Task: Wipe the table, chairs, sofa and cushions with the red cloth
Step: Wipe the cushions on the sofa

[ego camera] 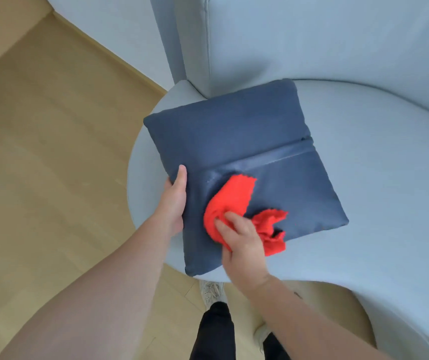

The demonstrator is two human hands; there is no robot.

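A dark blue square cushion lies flat on the rounded seat of a light blue-grey sofa, zipper side up. My left hand grips the cushion's left edge, thumb on top. My right hand holds the bunched red cloth and presses it onto the cushion's near part, just below the zipper seam. Part of the cloth sticks out to the right of my hand.
The sofa's backrest rises behind the cushion. A light wooden floor spreads to the left and below. My legs in dark trousers and pale shoes stand at the seat's front edge.
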